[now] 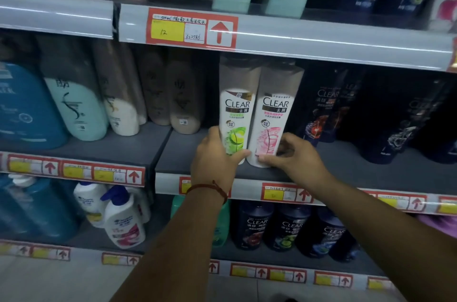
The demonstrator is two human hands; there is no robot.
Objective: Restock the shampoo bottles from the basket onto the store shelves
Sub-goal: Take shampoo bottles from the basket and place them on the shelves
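Two bottles stand touching on the middle shelf (197, 168): green-label bottle (235, 114) left, pink-label bottle (272, 118) right.

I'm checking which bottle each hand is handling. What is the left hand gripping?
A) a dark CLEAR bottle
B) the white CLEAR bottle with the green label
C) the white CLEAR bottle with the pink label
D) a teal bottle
B: the left hand wraps the base of the green-label CLEAR bottle, while the right hand holds the pink-label CLEAR bottle beside it.
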